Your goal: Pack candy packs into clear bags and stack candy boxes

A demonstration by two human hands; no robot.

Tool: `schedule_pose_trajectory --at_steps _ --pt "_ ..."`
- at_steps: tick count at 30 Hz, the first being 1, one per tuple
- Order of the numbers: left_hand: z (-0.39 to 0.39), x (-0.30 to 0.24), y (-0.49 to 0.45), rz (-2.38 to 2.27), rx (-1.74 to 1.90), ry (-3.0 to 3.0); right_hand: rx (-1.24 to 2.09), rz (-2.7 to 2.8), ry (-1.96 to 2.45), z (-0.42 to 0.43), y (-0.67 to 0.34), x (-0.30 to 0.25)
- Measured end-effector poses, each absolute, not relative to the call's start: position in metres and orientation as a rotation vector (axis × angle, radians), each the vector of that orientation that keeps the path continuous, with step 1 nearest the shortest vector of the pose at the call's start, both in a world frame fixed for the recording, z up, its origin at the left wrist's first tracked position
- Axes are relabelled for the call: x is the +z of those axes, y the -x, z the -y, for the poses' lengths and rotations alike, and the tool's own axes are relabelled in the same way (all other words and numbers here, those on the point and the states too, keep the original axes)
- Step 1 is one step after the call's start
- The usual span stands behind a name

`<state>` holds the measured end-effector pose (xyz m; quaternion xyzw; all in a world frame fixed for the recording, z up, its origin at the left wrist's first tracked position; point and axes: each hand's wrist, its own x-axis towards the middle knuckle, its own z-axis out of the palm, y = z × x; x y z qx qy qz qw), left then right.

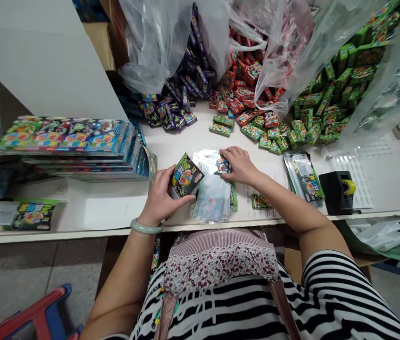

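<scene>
My left hand point(159, 197), with a pale green bangle on the wrist, grips a black-and-green printed packet point(187, 176) between thumb and fingers, tilted above the table. To its right, my right hand point(239, 164) pinches a small blue printed box point(222, 163) at its edge. Below both hands lies a pile of clear plastic sleeves point(211, 198), with a green-edged printed piece partly hidden beneath it. A small dark green printed box point(261, 201) rests under my right forearm.
Purple boxes point(175, 111), red boxes point(253, 73) and green boxes point(341, 89) spill from plastic bags at the back. A tall stack of printed cards point(79, 141) stands left. At right are filled sleeves point(306, 177) and a black tape dispenser point(335, 192). The table's front edge runs before me.
</scene>
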<state>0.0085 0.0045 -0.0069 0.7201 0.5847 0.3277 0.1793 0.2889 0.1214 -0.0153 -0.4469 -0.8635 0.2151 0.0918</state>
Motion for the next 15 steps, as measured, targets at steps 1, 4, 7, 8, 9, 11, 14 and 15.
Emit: schedule_pose_trajectory --at_steps 1,4,7,8,9,11,14,15 --pt "-0.006 -0.005 -0.01 -1.649 0.918 -2.056 0.614 2.54 1.312 -0.12 -0.29 -0.013" --pt "-0.009 -0.001 -0.015 -1.645 0.889 -2.123 0.478 2.325 1.22 -0.117 -0.302 0.004" --pt "-0.012 0.004 -0.021 -1.591 0.836 -2.199 0.333 2.249 1.07 -0.112 -0.316 0.037" --pt "-0.013 0.005 -0.024 -1.56 0.818 -2.227 0.306 2.305 1.014 -0.108 -0.319 0.048" --pt "-0.014 0.006 -0.026 -1.529 0.8 -2.253 0.286 2.383 0.969 -0.104 -0.32 0.059" --pt "-0.016 0.008 -0.03 -1.487 0.768 -2.298 0.263 2.558 0.921 -0.095 -0.319 0.075" --pt "-0.015 0.011 -0.034 -1.458 0.744 -2.361 0.306 2.784 0.87 -0.086 -0.317 0.086" --pt "-0.014 0.011 -0.035 -1.448 0.74 -2.377 0.339 2.839 0.829 -0.085 -0.317 0.086"
